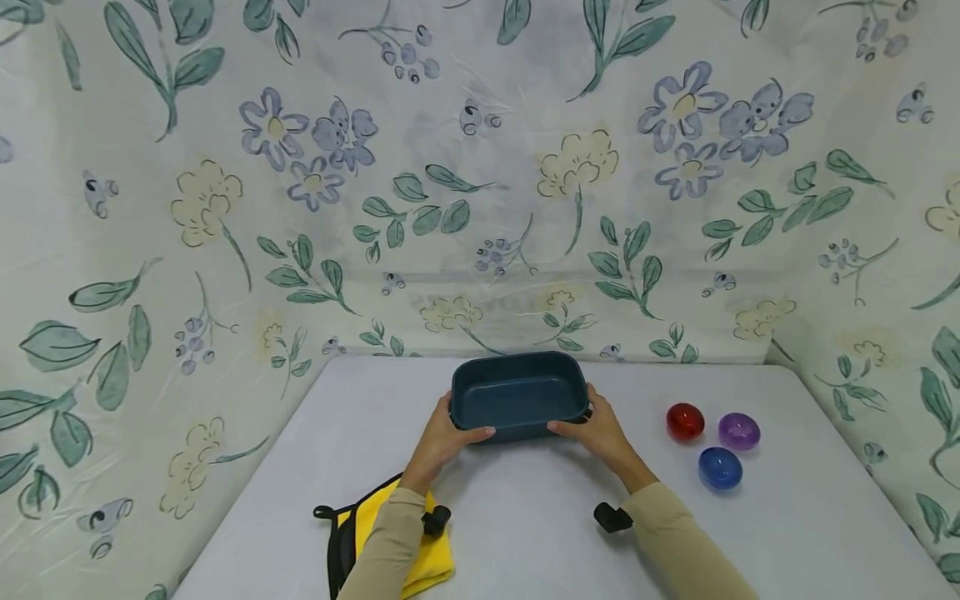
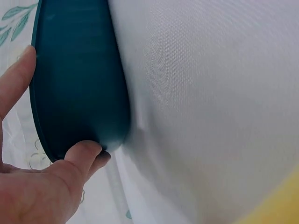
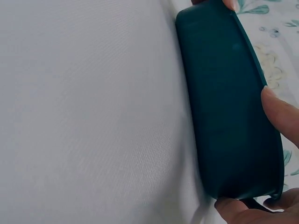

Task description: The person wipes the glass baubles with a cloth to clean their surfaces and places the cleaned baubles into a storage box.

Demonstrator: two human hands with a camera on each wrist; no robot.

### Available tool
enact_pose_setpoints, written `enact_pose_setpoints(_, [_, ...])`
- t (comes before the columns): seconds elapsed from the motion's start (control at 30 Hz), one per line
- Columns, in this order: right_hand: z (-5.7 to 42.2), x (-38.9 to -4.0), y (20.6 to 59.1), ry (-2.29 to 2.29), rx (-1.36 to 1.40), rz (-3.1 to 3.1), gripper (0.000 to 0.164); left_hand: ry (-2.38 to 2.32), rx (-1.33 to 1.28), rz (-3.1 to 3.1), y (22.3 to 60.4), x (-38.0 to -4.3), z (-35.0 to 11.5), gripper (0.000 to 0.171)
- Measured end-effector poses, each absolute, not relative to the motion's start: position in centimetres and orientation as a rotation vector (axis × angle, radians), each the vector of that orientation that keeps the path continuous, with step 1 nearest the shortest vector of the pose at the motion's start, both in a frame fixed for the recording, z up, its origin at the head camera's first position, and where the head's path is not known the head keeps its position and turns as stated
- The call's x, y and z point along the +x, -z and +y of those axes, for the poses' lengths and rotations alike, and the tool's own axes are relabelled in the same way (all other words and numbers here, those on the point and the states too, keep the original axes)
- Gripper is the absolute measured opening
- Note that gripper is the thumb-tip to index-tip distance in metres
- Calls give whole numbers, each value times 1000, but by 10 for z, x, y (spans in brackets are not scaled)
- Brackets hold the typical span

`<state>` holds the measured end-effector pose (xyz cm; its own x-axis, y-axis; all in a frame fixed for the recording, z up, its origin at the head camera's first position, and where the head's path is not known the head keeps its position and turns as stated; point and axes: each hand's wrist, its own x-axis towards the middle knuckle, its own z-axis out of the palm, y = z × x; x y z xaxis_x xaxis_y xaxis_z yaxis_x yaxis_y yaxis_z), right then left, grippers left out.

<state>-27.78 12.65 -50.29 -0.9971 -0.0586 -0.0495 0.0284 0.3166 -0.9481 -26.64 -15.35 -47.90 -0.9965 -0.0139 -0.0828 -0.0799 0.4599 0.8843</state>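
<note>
A dark teal rectangular baking dish (image 1: 519,392) with rounded corners is held between both hands near the table's far edge, its inside facing up and toward me. My left hand (image 1: 440,435) grips its left end, thumb along the near wall and fingers round the side. At the other end, my right hand (image 1: 602,432) grips in the same way, thumb on the near rim. In the left wrist view the dish (image 2: 79,79) shows its outer wall, with fingers under its end. From the right wrist view I cannot tell whether its base touches the table.
Three shiny egg-shaped pieces, red (image 1: 686,422), purple (image 1: 739,431) and blue (image 1: 720,468), lie on the right of the white table (image 1: 525,533). A yellow cloth with black trim (image 1: 431,560) lies partly under the left forearm. A floral curtain (image 1: 480,208) hangs behind.
</note>
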Motion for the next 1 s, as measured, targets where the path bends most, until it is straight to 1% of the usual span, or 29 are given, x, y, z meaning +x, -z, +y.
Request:
enact_pose_setpoints(0.23, [132, -270, 504, 1755, 13, 2523, 116, -1564, -21, 2674, 480, -269, -148, 107])
enact_pose_setpoints(0.4, [135, -264, 504, 1753, 53, 2540, 117, -1562, 34, 2656, 481, -269, -145, 108])
enact_pose_setpoints(0.77, [139, -249, 500, 1704, 137, 2576, 116, -1631, 127, 2580, 482, -265, -140, 105])
enact_pose_setpoints(1.0, [140, -239, 499, 1714, 158, 2576, 112, -1618, 137, 2561, 483, -260, -140, 107])
